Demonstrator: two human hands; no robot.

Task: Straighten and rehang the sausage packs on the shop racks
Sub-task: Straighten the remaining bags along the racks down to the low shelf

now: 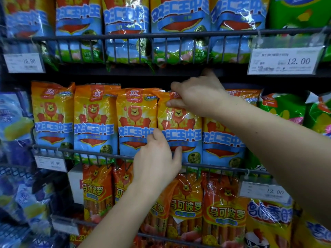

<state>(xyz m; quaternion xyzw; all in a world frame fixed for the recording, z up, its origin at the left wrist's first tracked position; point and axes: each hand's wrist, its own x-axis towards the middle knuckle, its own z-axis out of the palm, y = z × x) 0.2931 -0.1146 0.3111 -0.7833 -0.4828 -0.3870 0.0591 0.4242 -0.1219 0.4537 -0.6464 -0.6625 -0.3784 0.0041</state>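
Note:
On the middle rack stands a row of orange-and-blue sausage packs with a lion picture. I hold the fourth pack from the left [180,126] with both hands. My right hand [198,93] pinches its top edge, thumb on the front. My left hand [157,158] grips its lower left side, thumb on the front and fingers behind its edge. The pack stands upright behind the wire rail [93,152]. Neighbouring packs [136,120] flank it closely on both sides.
The upper rack [161,35] carries similar blue packs behind a wire rail. Orange packs [223,208] hang on the rack below. Price tags [284,60] clip to the rails. Green packs [284,108] sit at right, blue-purple packs [14,122] at left.

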